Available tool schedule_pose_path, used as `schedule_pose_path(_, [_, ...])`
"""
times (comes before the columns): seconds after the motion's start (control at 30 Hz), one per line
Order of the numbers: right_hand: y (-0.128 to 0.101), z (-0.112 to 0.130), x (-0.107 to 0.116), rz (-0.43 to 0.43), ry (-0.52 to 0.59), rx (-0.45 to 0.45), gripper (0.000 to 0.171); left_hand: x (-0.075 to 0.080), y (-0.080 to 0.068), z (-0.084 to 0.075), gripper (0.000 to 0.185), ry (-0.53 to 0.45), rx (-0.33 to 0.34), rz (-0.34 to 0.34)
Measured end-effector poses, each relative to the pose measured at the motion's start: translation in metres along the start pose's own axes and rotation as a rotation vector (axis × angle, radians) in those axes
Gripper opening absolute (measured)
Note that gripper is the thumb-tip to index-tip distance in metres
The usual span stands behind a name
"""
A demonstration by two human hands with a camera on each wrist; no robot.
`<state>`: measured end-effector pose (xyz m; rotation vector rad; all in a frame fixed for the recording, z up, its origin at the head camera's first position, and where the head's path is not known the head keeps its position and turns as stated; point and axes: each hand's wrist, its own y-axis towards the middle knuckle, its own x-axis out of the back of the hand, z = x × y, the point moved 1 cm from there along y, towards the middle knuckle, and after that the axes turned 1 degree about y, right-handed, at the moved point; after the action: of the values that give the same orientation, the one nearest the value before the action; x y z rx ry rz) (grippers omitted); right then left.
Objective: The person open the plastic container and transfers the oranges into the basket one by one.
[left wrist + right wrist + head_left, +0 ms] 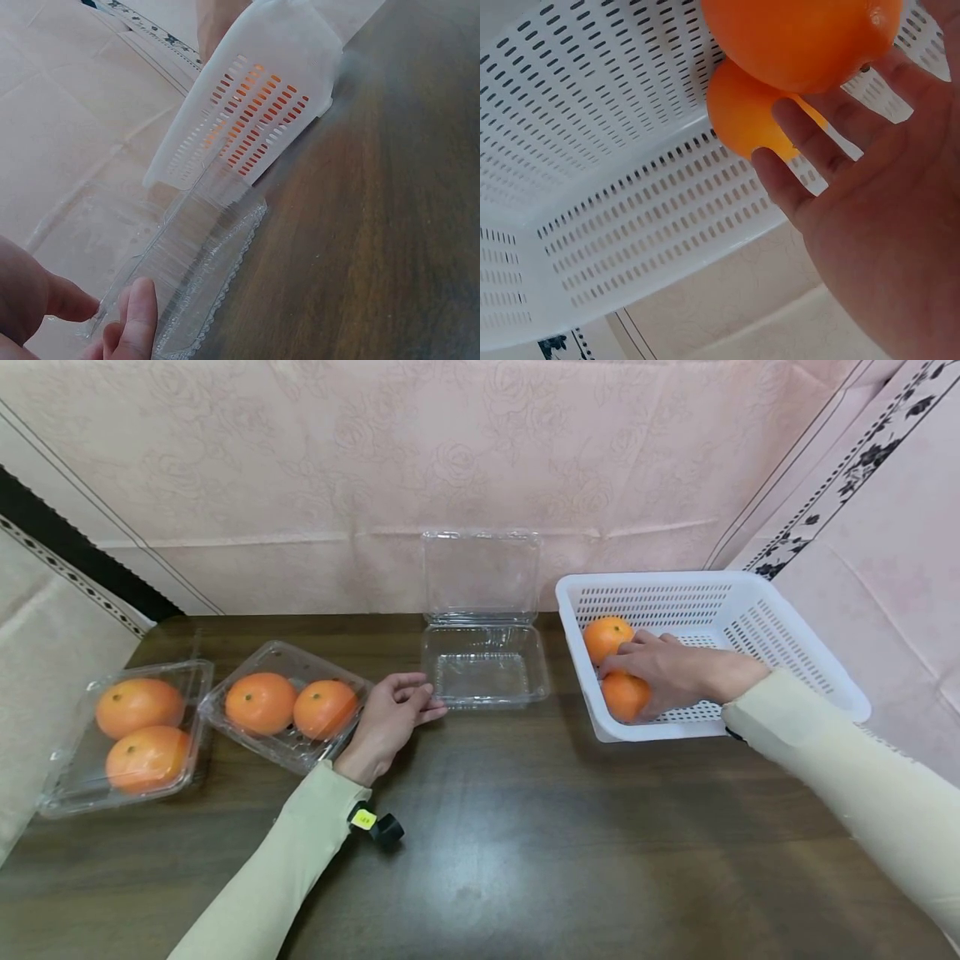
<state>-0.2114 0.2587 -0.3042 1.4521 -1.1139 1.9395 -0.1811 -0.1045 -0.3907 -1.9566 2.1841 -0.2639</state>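
Your right hand (667, 672) is down inside the white basket (795, 635), fingers spread over the nearer orange (624, 695). The right wrist view shows those fingers (802, 142) lying fairly straight against the fruit, not wrapped round it, so the grip is wide and only touching. To lift it well, I judge you should curl fingers and thumb further round the fruit's widest part before raising, and pull straight up so it clears the basket's near wall. The second orange (607, 637) sits just behind and touches the first; take care not to drag it along or knock it against the side.

Relative to the grip, the orange lies under your palm and fingertips, in the basket's near left corner, hard against the wall.

Your left hand (390, 718) rests on the bench (525, 827) with fingers loosely extended, the tips touching the near left edge of the open clear box (483, 672). It holds nothing firmly. In the left wrist view one finger (139, 315) lies on the ridged rim. Press lightly there so that the box stays put; it looks thin and would probably slide.

Left of that hand lie two more clear boxes, each with two oranges: one beside the wrist (288, 703) and one at the bench's left end (127, 735).
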Motion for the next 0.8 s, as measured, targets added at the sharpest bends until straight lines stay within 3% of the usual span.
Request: schedule_pose_path(0.8, [0.010,0.002,-0.001,0.069,-0.047,-0.073,0.067,0.000,0.000,0.000,0.042,0.007,0.016,0.007])
